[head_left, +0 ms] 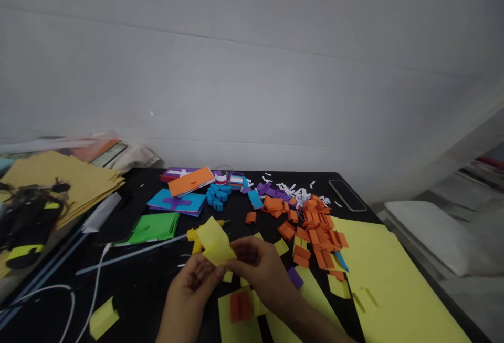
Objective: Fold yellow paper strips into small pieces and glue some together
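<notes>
My left hand (192,285) and my right hand (262,269) meet low in the middle of the view, above a black table (149,285). Both pinch one small folded yellow paper piece (214,243), which sticks up between the fingertips. Under my right hand lie more yellow paper bits and a yellow sheet with an orange rectangle (240,306) on it. A heap of folded orange paper pieces (315,227) lies just to the right of my hands.
A large yellow sheet (394,280) covers the table's right side. Blue pieces (218,196), purple and white scraps, green sheets (153,227) and coloured card stacks lie further back. A phone (347,195) is at the far right, brown envelopes (66,180) and cables at the left.
</notes>
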Available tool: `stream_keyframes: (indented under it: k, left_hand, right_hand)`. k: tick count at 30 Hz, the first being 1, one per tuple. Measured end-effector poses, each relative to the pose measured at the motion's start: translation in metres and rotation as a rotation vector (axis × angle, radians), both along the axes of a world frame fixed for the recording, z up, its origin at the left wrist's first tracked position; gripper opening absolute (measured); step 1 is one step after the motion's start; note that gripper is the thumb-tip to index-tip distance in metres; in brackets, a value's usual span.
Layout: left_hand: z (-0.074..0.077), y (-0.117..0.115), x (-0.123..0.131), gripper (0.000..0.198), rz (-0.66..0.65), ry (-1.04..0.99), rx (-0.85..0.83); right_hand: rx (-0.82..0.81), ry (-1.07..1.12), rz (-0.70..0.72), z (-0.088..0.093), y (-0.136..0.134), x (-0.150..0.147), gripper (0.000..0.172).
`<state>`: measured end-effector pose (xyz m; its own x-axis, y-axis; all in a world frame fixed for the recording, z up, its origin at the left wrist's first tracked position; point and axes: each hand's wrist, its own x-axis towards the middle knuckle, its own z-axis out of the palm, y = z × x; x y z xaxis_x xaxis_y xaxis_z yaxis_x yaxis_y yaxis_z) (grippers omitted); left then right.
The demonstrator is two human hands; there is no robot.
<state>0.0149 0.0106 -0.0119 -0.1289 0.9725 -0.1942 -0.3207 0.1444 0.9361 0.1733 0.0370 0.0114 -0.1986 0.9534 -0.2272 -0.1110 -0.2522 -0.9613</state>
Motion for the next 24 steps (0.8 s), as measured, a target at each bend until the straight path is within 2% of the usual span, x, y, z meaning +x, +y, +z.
stream_keyframes:
  k: [5,10,15,18,21,24]
  left_hand:
    - [0.007,0.000,0.000,0.040,-0.001,0.028,0.015]
    - [0.013,-0.003,-0.005,0.038,-0.059,0.113,0.065]
    - [0.009,-0.006,-0.011,0.027,-0.084,0.263,0.142]
    - [0.006,-0.006,-0.011,0.021,-0.043,0.342,0.159]
    - [0.006,-0.006,-0.011,0.022,-0.051,0.365,0.155]
    - [0.004,-0.006,-0.011,0.026,-0.080,0.401,0.165]
  right_hand:
    - [0.004,-0.060,0.085,0.004,0.000,0.002,0.038]
    - [0.042,-0.110,0.125,0.012,-0.003,0.007,0.028]
    - [0.098,-0.107,0.142,0.018,-0.006,0.011,0.017]
    - [0.143,-0.129,0.157,0.020,-0.007,0.012,0.020]
    - [0.203,-0.195,0.176,0.021,-0.004,0.014,0.021]
    - [0.290,-0.290,0.180,0.024,0.009,0.028,0.016]
